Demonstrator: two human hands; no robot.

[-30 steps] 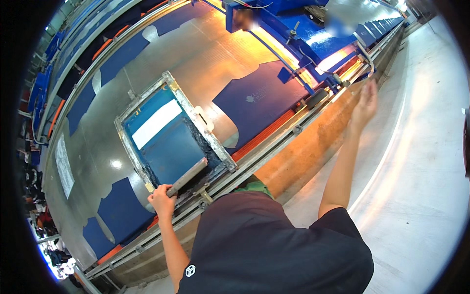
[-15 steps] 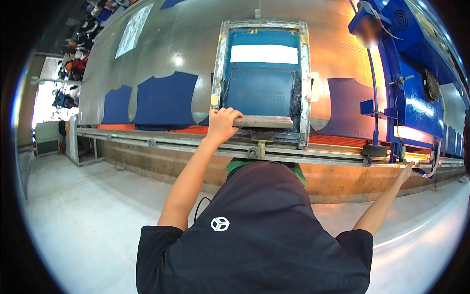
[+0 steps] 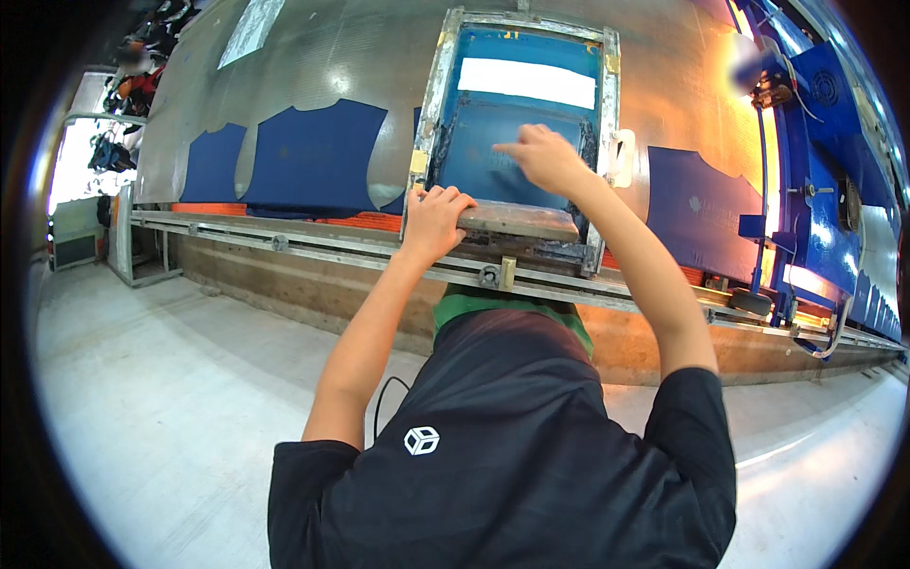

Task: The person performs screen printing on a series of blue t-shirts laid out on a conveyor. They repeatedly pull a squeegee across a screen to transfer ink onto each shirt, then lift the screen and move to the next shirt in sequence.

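A screen-printing frame (image 3: 611, 104) with a blue mesh (image 3: 474, 156) lies in front of me on the long table. My left hand (image 3: 438, 220) is closed over its near left corner, beside the left end of the squeegee (image 3: 521, 221). That squeegee rests across the near end of the mesh. Over the middle of the mesh is my right hand (image 3: 548, 159), slightly blurred, its index finger stretched out and pointing left, the other fingers bent. Nothing shows in it; whether the fingertip touches the mesh I cannot tell.
Navy fabric pieces (image 3: 313, 156) lie on the metal table (image 3: 389, 66) to the left, and a printed navy piece (image 3: 701, 209) to the right. A blue machine (image 3: 820, 228) with an orange glow stands farther right. A metal rail (image 3: 360, 248) runs along the near edge.
My right hand has left the blue machine's lower part at the far right and come over the mesh. My left hand stays at the frame's corner. The view has shifted slightly.
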